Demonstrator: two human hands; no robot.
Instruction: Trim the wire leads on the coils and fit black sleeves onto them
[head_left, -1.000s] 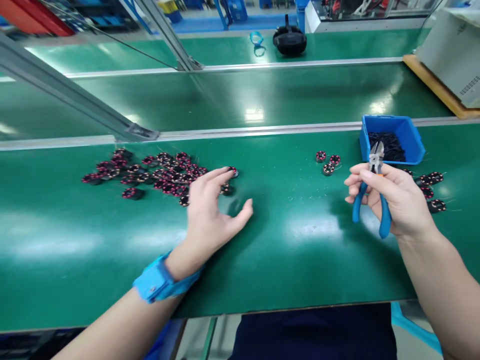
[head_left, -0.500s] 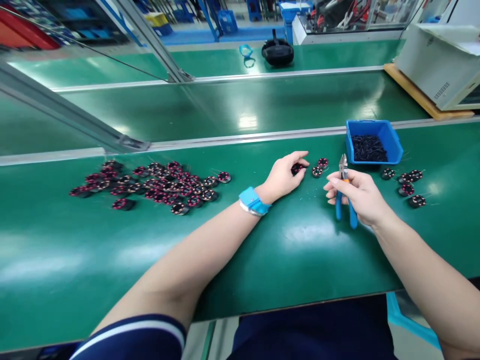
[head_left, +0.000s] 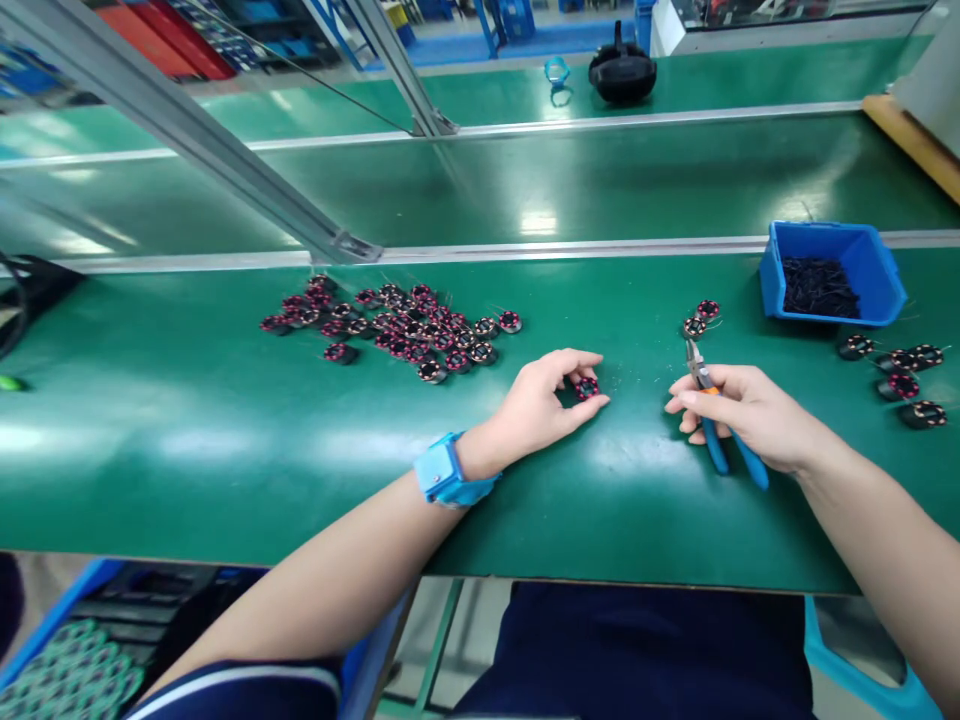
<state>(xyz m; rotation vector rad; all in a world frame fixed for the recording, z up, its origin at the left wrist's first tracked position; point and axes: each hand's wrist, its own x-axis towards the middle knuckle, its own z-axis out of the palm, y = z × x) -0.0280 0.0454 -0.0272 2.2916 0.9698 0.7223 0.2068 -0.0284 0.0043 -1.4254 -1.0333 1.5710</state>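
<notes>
My left hand [head_left: 551, 400], with a blue band at the wrist, curls its thumb and fingers around a small round motor stator [head_left: 587, 388] on the green table. Its coils look pink, and the fingers partly cover it. In my right hand [head_left: 739, 410] is a pair of wire cutters [head_left: 712, 420] with blue handles, jaws pointing away from me. The jaws lie just in front of two stators [head_left: 695, 327] with thin wire leads. Tiny clippings are scattered between my hands.
A large heap of stators [head_left: 412, 330] lies to the left. At the right stands a blue bin [head_left: 889, 285] holding black thin pieces, with several stators [head_left: 898, 387] in front of it. A metal post [head_left: 262, 170] slants down to the table's back rail.
The view has turned left. My left hand has drawn the stator nearer to me, away from the two others. My right hand has brought the cutters leftward, nearer that pair.
</notes>
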